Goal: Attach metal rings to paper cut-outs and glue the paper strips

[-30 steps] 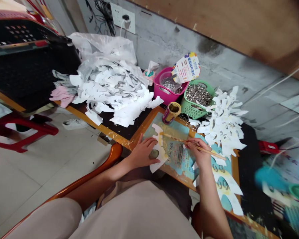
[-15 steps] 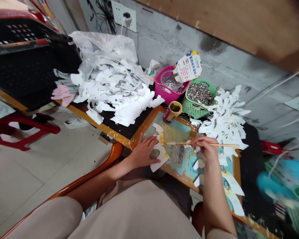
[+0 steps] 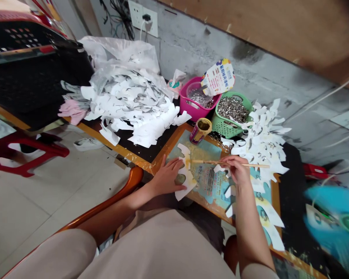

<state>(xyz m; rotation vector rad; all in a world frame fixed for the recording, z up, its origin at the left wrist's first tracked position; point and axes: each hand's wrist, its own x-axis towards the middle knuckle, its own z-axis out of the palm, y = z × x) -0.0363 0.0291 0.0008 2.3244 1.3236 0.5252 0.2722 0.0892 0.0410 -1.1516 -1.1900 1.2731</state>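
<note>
At the centre of the frame, my left hand point(image 3: 168, 176) rests with fingers spread on a curved, yellow-stained white cut-out point(image 3: 189, 180) lying on the blue-topped surface point(image 3: 212, 151). Right of centre, my right hand point(image 3: 237, 169) pinches a slim tan wooden stick point(image 3: 206, 162). Its tip has just shifted slightly higher along the cut-out's right edge, so work seemingly continues on this piece.

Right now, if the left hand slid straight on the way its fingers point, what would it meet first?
Probably the stick, its tip just ahead of the left hand, though whether it touches the paper is unclear.
</note>
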